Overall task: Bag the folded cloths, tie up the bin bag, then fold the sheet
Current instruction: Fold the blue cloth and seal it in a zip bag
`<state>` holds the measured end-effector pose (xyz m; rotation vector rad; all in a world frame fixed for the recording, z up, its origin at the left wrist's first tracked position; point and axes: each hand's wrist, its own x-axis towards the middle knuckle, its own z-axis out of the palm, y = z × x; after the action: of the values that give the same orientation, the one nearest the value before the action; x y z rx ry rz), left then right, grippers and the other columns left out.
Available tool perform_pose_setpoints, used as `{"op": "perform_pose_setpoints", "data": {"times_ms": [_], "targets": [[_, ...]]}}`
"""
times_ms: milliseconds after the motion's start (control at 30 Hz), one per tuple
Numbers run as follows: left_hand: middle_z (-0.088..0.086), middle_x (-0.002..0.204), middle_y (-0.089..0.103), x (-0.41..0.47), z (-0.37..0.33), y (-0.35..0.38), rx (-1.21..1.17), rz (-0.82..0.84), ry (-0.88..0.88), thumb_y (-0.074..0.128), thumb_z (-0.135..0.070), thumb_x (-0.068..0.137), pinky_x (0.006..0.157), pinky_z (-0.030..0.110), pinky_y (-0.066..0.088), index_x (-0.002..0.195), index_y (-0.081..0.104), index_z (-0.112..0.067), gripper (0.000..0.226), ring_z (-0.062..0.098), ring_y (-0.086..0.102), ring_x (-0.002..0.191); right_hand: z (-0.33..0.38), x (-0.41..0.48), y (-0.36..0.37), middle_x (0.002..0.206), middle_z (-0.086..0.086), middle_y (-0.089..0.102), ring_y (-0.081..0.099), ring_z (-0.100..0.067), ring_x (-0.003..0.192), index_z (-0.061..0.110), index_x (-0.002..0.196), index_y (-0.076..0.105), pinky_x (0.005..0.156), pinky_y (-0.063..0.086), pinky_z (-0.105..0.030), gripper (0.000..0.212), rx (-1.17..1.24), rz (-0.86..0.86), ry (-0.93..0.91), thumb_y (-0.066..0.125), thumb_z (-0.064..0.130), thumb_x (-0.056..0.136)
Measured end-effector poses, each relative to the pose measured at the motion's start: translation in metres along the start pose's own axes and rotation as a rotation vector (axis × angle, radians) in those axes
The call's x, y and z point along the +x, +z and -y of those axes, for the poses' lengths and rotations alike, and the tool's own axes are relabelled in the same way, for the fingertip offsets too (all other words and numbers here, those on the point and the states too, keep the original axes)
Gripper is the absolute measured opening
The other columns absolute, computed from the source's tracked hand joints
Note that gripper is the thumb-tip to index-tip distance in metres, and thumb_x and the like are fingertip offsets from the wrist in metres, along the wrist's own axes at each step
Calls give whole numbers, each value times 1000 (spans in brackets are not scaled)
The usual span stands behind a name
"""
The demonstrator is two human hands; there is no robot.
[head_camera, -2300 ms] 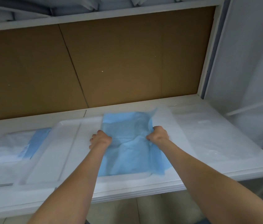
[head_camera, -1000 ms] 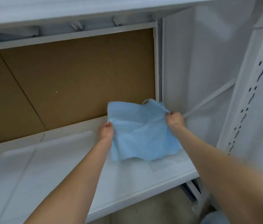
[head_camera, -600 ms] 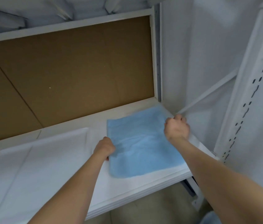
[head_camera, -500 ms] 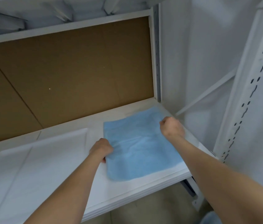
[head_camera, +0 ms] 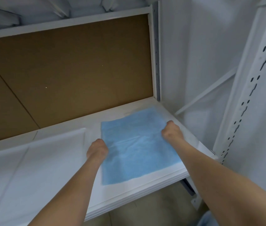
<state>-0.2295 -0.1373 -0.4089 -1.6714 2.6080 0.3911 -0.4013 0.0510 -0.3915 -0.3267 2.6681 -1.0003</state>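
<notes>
The blue cloth [head_camera: 138, 144] lies flat at the right end of the white shelf [head_camera: 129, 185]. The left grip [head_camera: 97, 150] and right grip [head_camera: 171, 132], both curled, seem to pinch its side edges.

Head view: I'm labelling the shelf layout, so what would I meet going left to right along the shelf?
White raised panel → left hand → blue cloth → right hand → perforated white upright.
</notes>
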Motion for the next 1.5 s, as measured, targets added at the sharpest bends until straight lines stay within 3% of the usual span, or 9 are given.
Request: {"op": "perform_pose_setpoints", "data": {"times_ms": [133, 400, 567, 700, 900, 1067, 1267, 1400, 1500], "targets": [[14, 127, 51, 1, 2, 1, -75, -32, 14, 41, -17, 94, 88, 39, 47, 130, 36, -11, 37, 32, 56, 113, -7, -3, 6, 135, -13, 43, 51, -34, 120, 22, 142, 28, 87, 43, -37, 53, -199, 1, -47, 40, 8, 92], [14, 130, 44, 9, 8, 8, -150, -28, 42, 37, -9, 92, 93, 42, 50, 141, 32, -23, 51, 33, 55, 112, 3, -8, 16, 135, -8, 36, 35, -28, 126, 17, 130, 51, 98, 37, -36, 39, -617, -43, -217, 48, 12, 91], [4, 159, 13, 5, 3, 13, 34, 2, 381, 32, -31, 101, 116, 40, 24, 151, 15, -27, 53, 27, 17, 145, 17, -16, 44, 157, -2, 17, 12, -26, 146, 28, 144, 38, 115, 23, -38, 49, -538, 126, -520, 44, 38, 97], [5, 161, 6, 8, 12, 22, 112, 101, 316, 28, -42, 101, 117, 40, 17, 150, 17, -16, 57, 24, 11, 147, 11, -20, 56, 156, -1, 20, 12, -31, 144, 33, 146, 31, 115, 20, -41, 53, -591, 231, -443, 36, 50, 96], [16, 126, 51, -1, 13, 6, -128, -102, 108, 49, -26, 94, 89, 39, 47, 123, 49, -3, 37, 32, 52, 117, 16, -28, 55, 147, -8, 31, 27, -28, 136, 21, 140, 41, 108, 31, -41, 49, -550, 136, -417, 42, 43, 97], [13, 106, 64, 2, 17, 1, -486, 91, -49, 67, -28, 81, 73, 31, 51, 103, 58, -3, 34, 31, 64, 95, 16, -37, 55, 142, -5, 36, 32, -26, 132, 28, 138, 46, 109, 33, -37, 45, -533, 194, -494, 45, 42, 96], [11, 72, 58, 1, 21, -5, -593, 0, -56, 57, -12, 84, 63, 30, 47, 62, 51, -7, 23, 29, 60, 74, 25, -42, 55, 137, -6, 40, 34, -27, 129, 24, 133, 52, 104, 36, -37, 39, -482, 168, -489, 44, 36, 97], [9, 66, 53, 1, 22, -24, -555, -128, -19, 52, -12, 85, 60, 25, 38, 63, 52, -10, 22, 28, 53, 66, 37, -45, 57, 126, -5, 51, 44, -26, 122, 24, 119, 62, 93, 43, -33, 29, -283, 105, -464, 44, 27, 97], [9, 63, 50, -2, 12, -31, -659, -62, 57, 53, -12, 81, 57, 26, 35, 60, 51, -12, 22, 25, 48, 61, 47, -42, 65, 103, -7, 63, 59, -25, 94, 19, 101, 68, 81, 48, -30, 19, 60, 219, -325, 51, 22, 93]]}}
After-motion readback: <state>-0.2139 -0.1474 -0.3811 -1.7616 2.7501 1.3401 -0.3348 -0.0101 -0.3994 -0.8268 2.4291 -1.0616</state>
